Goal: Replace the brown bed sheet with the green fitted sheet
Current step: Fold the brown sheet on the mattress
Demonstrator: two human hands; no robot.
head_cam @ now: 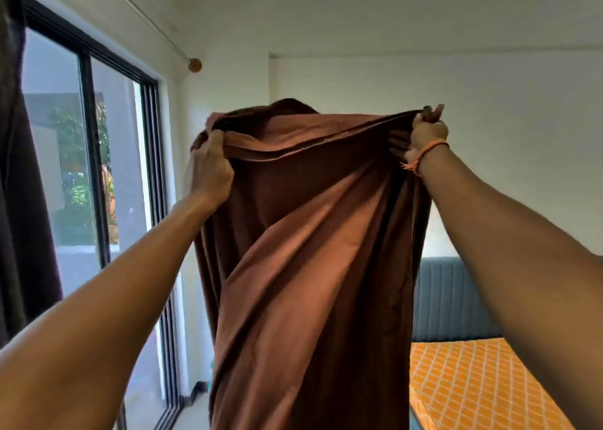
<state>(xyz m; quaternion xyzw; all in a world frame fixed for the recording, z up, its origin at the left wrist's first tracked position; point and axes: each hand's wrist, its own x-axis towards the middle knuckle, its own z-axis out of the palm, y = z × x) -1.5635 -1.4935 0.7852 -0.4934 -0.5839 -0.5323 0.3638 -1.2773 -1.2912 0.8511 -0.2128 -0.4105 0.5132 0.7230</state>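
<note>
The brown bed sheet (313,266) hangs in long folds in front of me, held up at head height and dropping past the bottom of the view. My left hand (210,165) grips a bunched part of its top edge on the left. My right hand (425,133), with an orange thread at the wrist, pinches the top edge on the right, stretched taut between the two. The bare mattress (483,387), orange with a pale diamond pattern, lies at the lower right. No green fitted sheet is in view.
A blue padded headboard (453,299) stands behind the mattress against the white wall. A large glass sliding door (98,181) with black frames fills the left side, with a dark curtain (19,201) at the far left. A strip of floor shows below the door.
</note>
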